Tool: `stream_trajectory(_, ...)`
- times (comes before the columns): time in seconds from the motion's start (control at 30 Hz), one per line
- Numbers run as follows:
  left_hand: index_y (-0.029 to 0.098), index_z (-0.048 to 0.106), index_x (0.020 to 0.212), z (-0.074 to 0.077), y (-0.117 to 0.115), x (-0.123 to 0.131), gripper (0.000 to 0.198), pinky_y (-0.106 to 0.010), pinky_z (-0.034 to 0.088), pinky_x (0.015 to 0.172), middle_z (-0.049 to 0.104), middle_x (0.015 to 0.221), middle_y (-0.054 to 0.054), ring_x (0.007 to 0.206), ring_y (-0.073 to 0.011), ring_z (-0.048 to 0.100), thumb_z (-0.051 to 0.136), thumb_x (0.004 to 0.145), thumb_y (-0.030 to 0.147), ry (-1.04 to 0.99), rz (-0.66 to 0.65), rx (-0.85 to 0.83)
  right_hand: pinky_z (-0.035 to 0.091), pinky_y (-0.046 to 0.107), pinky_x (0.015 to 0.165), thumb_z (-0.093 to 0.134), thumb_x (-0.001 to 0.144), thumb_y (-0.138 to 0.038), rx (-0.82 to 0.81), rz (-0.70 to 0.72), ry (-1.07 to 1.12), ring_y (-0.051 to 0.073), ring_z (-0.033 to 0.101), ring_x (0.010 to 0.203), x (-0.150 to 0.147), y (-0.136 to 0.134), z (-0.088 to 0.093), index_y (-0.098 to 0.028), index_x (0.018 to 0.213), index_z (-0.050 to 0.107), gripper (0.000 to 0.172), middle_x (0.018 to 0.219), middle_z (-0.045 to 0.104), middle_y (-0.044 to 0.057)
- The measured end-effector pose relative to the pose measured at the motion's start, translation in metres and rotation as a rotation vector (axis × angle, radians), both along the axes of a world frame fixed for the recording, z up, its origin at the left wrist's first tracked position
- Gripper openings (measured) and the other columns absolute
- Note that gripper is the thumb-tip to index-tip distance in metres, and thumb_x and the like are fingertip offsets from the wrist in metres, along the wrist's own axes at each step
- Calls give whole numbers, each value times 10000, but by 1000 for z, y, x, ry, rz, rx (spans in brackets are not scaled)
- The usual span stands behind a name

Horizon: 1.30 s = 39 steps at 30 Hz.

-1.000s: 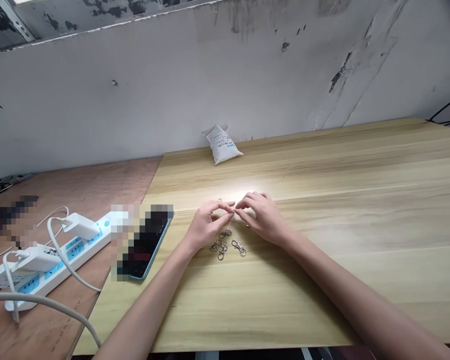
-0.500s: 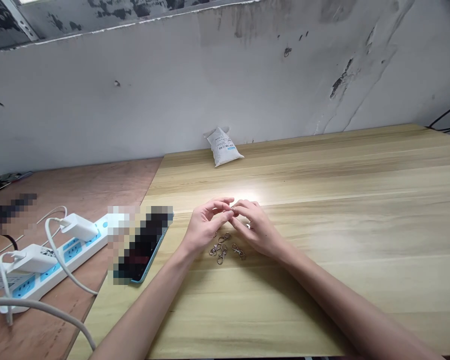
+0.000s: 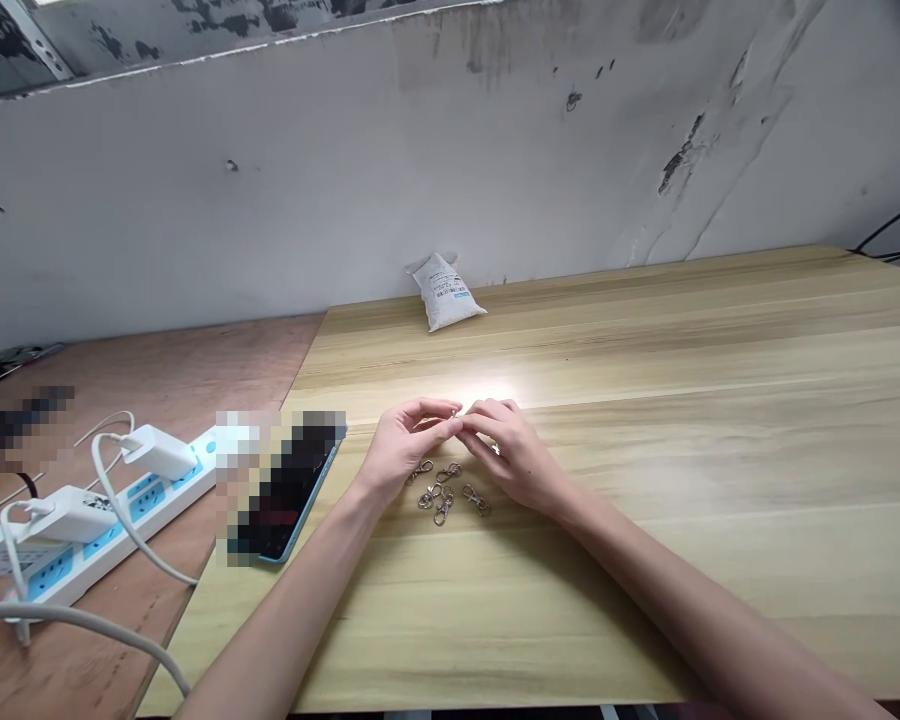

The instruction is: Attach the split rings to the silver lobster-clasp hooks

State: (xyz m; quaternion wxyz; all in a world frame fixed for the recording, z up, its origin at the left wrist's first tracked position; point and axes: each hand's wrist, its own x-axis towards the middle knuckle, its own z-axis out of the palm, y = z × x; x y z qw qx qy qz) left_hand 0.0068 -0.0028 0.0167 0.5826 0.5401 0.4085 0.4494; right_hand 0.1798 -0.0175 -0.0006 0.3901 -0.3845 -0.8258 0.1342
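My left hand (image 3: 409,437) and my right hand (image 3: 514,448) meet over the wooden table (image 3: 645,590), fingertips together. Between them is a small shiny metal piece, mostly covered by the fingers; its kind cannot be made out. Both hands are closed in a pinch around it. Just below them, several silver swivel clasps (image 3: 448,472) lie loose on the tabletop. One clasp (image 3: 421,468) rests close under my left hand. Another bit of metal shows partly behind the fingers of my right hand.
A phone (image 3: 292,490) lies left of my left forearm. Farther left, a white power strip (image 3: 131,515) with plugged-in chargers and cables rests on a reddish board. At the back, a white plastic packet (image 3: 450,293) leans near the wall.
My left hand has shifted slightly left, uncovering more of the clasp beneath it. Its fingers have closed more tightly on the small metal piece. My right hand has barely moved.
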Motion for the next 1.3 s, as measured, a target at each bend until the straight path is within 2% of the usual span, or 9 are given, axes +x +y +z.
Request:
stream_trajectory(0.17,174,718,809,-3,3,-4,225,-388,478,973,717,1037,-72,1055,-221,634,840,657,287,-60,-34,-39,351,316,780,436,986,-201,-14,28,-6,176,561,859,2,-1,3,-206,949,623,191,888,639,47)
stream_trajectory(0.33,186,739,896,-4,3,-6,235,-395,493,959,708,1075,-89,1041,-222,637,812,700,292,-29,-104,-53,356,320,786,442,977,-190,-15,49,15,175,568,859,2,-1,4,-209,972,627,186,903,644,51)
stream_trajectory(0.63,173,690,747,-1,2,-5,154,-439,463,1004,710,1099,-72,1129,-243,616,818,693,239,-134,-107,-21,366,311,786,438,991,-207,-89,72,61,166,582,890,2,-5,10,-218,987,620,182,954,661,45)
stream_trajectory(0.83,184,715,777,5,3,-9,120,-439,458,1001,702,1120,-84,1158,-256,595,779,741,278,-44,-81,18,405,287,761,405,1000,-253,-216,99,131,144,559,762,4,-8,18,-201,830,580,249,809,647,14)
stream_trajectory(0.93,199,714,819,9,3,-12,114,-455,443,998,700,1122,-80,1120,-256,610,736,780,305,170,-65,153,407,284,753,400,993,-257,-259,59,142,148,566,749,8,-6,20,-196,777,577,286,756,639,9)
stream_trajectory(1.07,218,700,834,9,2,-13,53,-473,399,1016,689,1105,-71,1140,-263,554,661,833,254,637,-2,590,388,321,805,400,984,-244,-248,11,69,142,556,685,10,0,12,-193,779,605,294,704,635,-2)
stream_trajectory(1.13,218,683,841,6,2,-12,61,-482,385,1016,677,1122,-76,1173,-276,511,625,845,198,789,-1,751,378,335,821,399,980,-236,-239,12,23,138,552,664,10,2,8,-188,763,604,303,688,633,-4)
stream_trajectory(1.2,212,667,847,5,1,-11,81,-490,369,1023,664,1148,-83,1202,-286,485,607,842,159,863,-8,830,377,336,821,388,983,-236,-254,26,5,136,553,659,9,3,5,-184,748,602,322,682,637,-3)
stream_trajectory(1.3,210,653,819,6,0,-11,70,-468,385,1018,649,1159,-74,1202,-274,487,624,821,146,839,9,841,391,319,794,382,986,-249,-296,46,34,134,547,653,11,4,7,-183,745,615,342,671,633,-2)
